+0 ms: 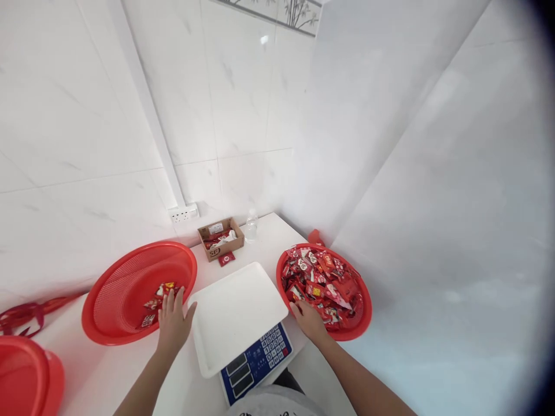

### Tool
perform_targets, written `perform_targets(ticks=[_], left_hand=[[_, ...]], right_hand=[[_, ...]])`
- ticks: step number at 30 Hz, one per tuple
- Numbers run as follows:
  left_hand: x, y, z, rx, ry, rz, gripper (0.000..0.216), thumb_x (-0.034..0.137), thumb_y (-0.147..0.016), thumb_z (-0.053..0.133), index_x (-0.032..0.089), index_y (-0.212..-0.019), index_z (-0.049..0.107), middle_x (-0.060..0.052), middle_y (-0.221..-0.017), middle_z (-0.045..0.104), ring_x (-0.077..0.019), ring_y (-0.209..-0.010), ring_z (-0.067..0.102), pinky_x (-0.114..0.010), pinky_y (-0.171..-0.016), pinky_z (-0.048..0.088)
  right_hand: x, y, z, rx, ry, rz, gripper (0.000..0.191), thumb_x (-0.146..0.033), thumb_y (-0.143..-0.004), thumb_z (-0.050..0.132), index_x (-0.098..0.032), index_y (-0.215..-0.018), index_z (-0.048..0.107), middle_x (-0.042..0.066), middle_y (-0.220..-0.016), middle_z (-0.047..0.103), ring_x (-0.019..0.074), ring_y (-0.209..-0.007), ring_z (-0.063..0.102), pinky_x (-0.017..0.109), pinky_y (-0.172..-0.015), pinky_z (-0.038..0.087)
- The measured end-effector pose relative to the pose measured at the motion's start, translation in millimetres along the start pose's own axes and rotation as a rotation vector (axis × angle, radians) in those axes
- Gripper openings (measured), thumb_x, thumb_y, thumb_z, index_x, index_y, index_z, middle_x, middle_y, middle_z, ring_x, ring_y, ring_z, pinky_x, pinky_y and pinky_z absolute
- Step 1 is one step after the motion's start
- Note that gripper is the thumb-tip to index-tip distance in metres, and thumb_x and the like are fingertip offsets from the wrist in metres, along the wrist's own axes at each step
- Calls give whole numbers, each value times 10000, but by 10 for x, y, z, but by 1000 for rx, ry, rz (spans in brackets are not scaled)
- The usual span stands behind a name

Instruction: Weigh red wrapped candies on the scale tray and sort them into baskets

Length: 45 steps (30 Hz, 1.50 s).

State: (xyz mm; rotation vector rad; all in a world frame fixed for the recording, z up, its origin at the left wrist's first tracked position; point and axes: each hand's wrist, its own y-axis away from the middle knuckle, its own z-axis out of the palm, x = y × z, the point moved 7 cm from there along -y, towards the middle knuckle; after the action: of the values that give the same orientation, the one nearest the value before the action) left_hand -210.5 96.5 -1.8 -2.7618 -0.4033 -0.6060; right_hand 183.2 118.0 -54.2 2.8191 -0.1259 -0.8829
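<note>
My left hand (pixel 174 320) is over the near right rim of the left red basket (pixel 108 289), its fingers spread and holding nothing visible. A few small wrapped packets (pixel 152 303) lie in that basket, close to my fingertips. My right hand (pixel 309 319) reaches over the near left edge of the right red basket (pixel 366 315), fingers curled down at the packets; whatever they grip is hidden. Many red, pink and white packets (pixel 325 277) fill this basket. Between my hands is a white tray (pixel 238 318) on a scale with a blue keypad (pixel 255 361).
A small cardboard box (pixel 222 251) with red packets stands by the wall, with one red packet (pixel 226 259) before it. Beside the box is a clear bottle (pixel 251 225). Another red container (pixel 26 375) and red ribbon-like material (pixel 32 315) are at the left. Walls close off the back and right.
</note>
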Motion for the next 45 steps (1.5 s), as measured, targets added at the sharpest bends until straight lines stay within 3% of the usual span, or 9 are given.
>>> perform_targets(ticks=[4,9,13,15,18,26,32,39,45], left_hand=[[268,538,267,-3,108,158,520,459,-847,355,151,-1262,411,-171,-1387,341,-309,-1336,178,-536,-1030,254],[566,1057,518,-105,155,148,480,425,-853,374,164,-1252,429,-163,-1364,385,-307,-1327,215,-553,-1010,291],[722,1230,608,-121,164,104,467,420,-844,391,165,-1230,450,-164,-1336,424,-306,-1316,246,-557,-1000,310],[801,1254,642,-138,169,94,463,420,-840,401,169,-1225,456,-158,-1336,427,-303,-1313,255,-554,-1000,314],[931,1240,670,-148,171,57,454,412,-837,413,173,-1220,465,-147,-1337,431,-297,-1312,261,-547,-1014,304],[1411,1226,800,-200,176,9,407,387,-844,422,195,-1195,497,-116,-1341,435,-270,-1302,294,-498,-1014,344],[1478,1369,892,-226,157,-32,380,365,-843,432,221,-1186,508,-93,-1332,453,-257,-1289,323,-488,-1009,359],[1402,1303,965,-247,145,54,361,353,-834,441,202,-1147,536,-92,-1297,489,-254,-1273,349,-471,-1016,359],[1357,1071,840,-275,158,123,341,327,-841,425,214,-1142,541,-79,-1305,482,-244,-1284,331,-474,-1028,343]], right_hand=[[132,-143,52,-209,-75,114,382,-273,-860,300,-132,-921,650,128,-1036,643,214,-990,573,326,-880,385],[276,-251,152,-375,-183,116,378,-129,-750,403,-216,-1028,644,52,-1061,659,190,-943,605,315,-845,428],[317,-325,176,-312,-233,67,559,-136,-779,384,-209,-1334,373,74,-1288,509,182,-1146,491,337,-970,351],[353,-385,95,-152,-225,35,615,-141,-787,384,-166,-1387,251,112,-1348,427,190,-1226,406,353,-1023,294],[408,-452,8,-5,-182,-26,623,-153,-771,421,-177,-1374,268,119,-1365,374,211,-1271,339,367,-1044,268],[363,-500,100,-218,76,-209,659,-207,-735,517,-197,-1362,315,116,-1424,256,244,-1308,255,350,-1040,271],[229,-587,220,-392,357,-205,580,-106,-826,324,-298,-1372,284,91,-1478,178,304,-1311,248,460,-942,358],[170,-711,263,-355,292,-177,581,-45,-820,241,-248,-1355,342,85,-1457,250,299,-1306,259,468,-936,368],[206,-657,252,-280,148,-210,557,-50,-804,276,-243,-1308,417,53,-1439,301,260,-1314,250,452,-993,316]])
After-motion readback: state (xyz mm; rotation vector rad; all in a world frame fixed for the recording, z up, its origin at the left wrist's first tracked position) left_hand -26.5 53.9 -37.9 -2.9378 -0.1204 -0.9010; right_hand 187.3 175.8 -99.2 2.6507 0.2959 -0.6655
